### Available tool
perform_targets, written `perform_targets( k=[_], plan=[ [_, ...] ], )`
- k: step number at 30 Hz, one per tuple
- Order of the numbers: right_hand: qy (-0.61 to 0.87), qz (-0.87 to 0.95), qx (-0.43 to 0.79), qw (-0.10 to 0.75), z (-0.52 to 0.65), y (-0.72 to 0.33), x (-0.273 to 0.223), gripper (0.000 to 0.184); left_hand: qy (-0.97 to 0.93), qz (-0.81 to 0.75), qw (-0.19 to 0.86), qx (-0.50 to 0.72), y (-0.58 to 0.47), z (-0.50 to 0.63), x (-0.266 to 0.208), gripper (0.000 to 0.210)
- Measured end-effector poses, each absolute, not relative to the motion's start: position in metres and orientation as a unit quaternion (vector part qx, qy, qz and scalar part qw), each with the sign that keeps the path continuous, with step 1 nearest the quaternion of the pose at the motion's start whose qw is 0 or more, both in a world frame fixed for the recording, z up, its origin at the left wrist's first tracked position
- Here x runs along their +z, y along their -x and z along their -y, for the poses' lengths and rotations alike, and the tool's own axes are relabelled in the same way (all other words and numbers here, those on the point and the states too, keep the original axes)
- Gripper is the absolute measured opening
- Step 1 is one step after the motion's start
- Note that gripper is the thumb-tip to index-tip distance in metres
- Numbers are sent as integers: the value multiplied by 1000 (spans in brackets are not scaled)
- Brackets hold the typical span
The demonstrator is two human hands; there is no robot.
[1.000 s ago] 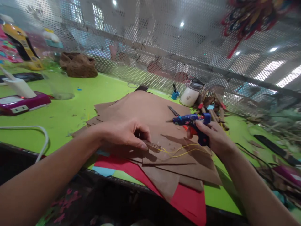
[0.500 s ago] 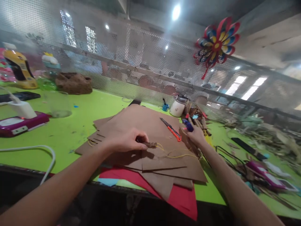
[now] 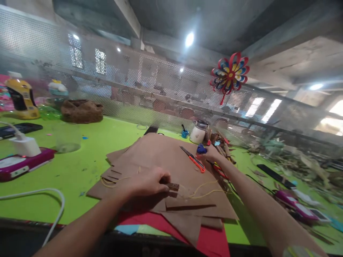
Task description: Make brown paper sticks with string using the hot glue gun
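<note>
My left hand (image 3: 152, 181) is closed on a small brown piece (image 3: 173, 186), pinched between thumb and fingers just above the brown paper sheets (image 3: 158, 150). Further back on the right, my right hand (image 3: 212, 152) has its fingers round a small dark blue object (image 3: 201, 149) whose kind I cannot make out. Thin yellow cord (image 3: 203, 194) lies loosely across the paper to the right of my left hand. Between the hands and a little behind rests an orange-handled cutting tool (image 3: 197, 164) with a dark blade. A red-handled tool (image 3: 220, 171) lies partly under my right forearm.
A white jar (image 3: 198, 132) and a small blue pot (image 3: 184, 133) stand at the back. Dry plant strips (image 3: 289, 157) pile up at the right. On the left are a purple power strip (image 3: 29, 164), a clear cup (image 3: 68, 139) and a yellow bottle (image 3: 23, 96).
My right hand has moved left with the blue object, nearer the orange-handled tool. My left hand keeps its hold on the brown piece. The view has tilted upward.
</note>
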State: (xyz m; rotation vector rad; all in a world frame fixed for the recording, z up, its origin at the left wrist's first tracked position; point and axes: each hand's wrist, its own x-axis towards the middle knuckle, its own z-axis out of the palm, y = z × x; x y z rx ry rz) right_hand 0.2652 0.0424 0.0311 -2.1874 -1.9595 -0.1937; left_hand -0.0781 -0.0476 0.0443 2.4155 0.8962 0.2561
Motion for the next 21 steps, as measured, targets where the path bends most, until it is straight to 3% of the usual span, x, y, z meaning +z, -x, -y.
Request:
perform_targets(
  k=[11,21],
  plan=[
    [743,651,-66,138,-7,-212,-7,28,-905,-323,261,95,78,47,44,22],
    [700,702,-49,119,-54,-248,17,29,-889,-338,299,80,79,46,43,20]
  ],
)
